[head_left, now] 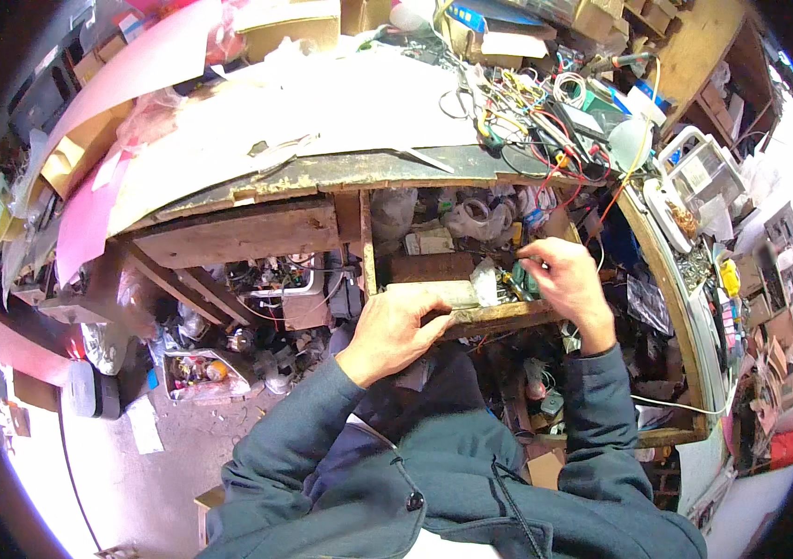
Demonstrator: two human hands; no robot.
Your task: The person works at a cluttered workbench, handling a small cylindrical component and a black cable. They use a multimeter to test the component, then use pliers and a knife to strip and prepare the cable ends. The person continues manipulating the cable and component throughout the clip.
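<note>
A pulled-out wooden drawer point(499, 315) full of odds and ends lies in front of me, below the bench top. My left hand point(398, 328) grips the left part of its front edge, fingers over the rim and thumb on the near side. Over the drawer's right part, my right hand point(566, 284) is closed, thumb and forefinger pinched together. What they hold, if anything, is too small to make out. Between the hands lie a small clear plastic bag point(485, 282) and a brown box point(432, 267). Farther back is a bundle in clear wrap point(478, 222).
White sheets point(350, 98) cover much of the bench, with scissors point(463, 93) and tangled wires point(531, 116) at the right. A wooden panel point(238, 238) is left of the drawer. A bin of small parts point(205, 374) stands on the floor. A white cable point(680, 407) hangs at lower right.
</note>
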